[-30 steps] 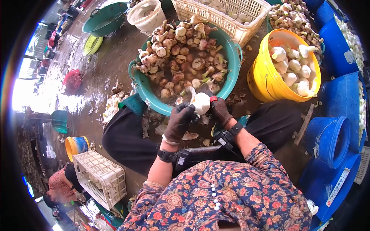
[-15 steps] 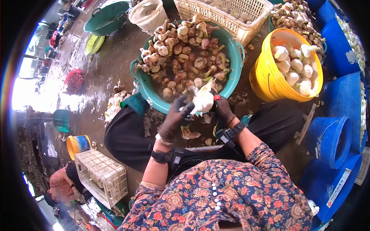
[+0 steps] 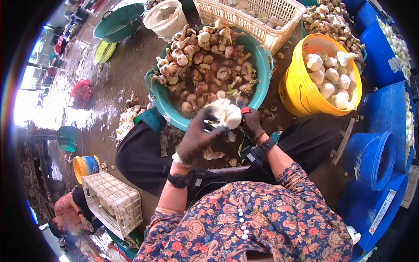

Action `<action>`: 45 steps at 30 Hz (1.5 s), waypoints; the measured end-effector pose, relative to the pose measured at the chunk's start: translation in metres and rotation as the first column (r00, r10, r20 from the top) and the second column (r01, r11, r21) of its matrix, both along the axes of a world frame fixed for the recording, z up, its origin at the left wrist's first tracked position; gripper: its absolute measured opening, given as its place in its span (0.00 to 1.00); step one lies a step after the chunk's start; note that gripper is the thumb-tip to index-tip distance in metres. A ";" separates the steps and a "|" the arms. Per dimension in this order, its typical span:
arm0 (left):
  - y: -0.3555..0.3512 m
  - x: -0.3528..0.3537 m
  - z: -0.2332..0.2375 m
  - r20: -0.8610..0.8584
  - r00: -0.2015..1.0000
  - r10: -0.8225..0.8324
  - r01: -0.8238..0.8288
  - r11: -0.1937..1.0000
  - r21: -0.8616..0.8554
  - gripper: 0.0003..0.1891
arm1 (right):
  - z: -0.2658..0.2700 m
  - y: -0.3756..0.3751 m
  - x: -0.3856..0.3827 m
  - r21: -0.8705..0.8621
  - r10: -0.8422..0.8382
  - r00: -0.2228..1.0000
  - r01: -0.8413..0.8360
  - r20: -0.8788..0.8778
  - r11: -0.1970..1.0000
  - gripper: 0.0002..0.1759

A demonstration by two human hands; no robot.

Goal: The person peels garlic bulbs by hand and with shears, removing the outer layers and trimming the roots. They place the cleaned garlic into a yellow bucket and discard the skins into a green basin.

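Observation:
Over the near rim of a green tub of unpeeled garlic and murky water, my two gloved hands are at a white garlic bulb. My left hand is curled around the bulb's left side, thumb and fingers apart, with pale skin between them. My right hand is closed at the bulb's right side, a red band showing on a finger; the fingertips are partly hidden. To the right, a yellow bucket holds white garlic bulbs.
A cream crate and a whitish bucket stand behind the tub. Blue containers line the right side. Another crate is at the lower left, beside another person. Garlic skins litter the wet floor.
My left hand has opened wider and turned around the bulb's left side. The bulb has shifted slightly right and shows a rounder white side. The whole view has shifted slightly.

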State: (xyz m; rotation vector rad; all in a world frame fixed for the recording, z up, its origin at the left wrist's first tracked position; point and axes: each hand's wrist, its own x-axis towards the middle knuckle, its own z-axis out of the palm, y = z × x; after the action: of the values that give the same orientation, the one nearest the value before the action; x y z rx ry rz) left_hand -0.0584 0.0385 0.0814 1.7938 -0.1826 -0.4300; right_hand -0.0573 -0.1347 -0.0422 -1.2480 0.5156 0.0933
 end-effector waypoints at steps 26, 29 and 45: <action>0.014 0.123 -0.155 -0.192 0.981 -0.026 0.183 0.442 0.878 0.27 | 0.044 -0.059 0.019 0.570 0.114 0.992 -0.063 -0.054 0.819 0.41; 0.003 0.127 -0.204 -0.224 0.973 -0.053 0.225 0.420 0.879 0.18 | 0.015 -0.038 0.023 0.279 0.208 0.959 -0.149 -0.194 0.949 0.40; -0.014 0.026 -0.063 -0.084 0.988 -0.128 0.123 0.990 -0.066 0.32 | 0.036 -0.011 0.002 0.495 0.476 0.875 -0.376 -0.089 0.783 0.24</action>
State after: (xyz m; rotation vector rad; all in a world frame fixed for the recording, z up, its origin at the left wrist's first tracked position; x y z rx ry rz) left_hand -0.0325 0.0247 0.0182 1.7059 -0.2452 -0.5867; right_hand -0.0551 -0.1454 -0.0067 -0.8598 0.3478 0.7095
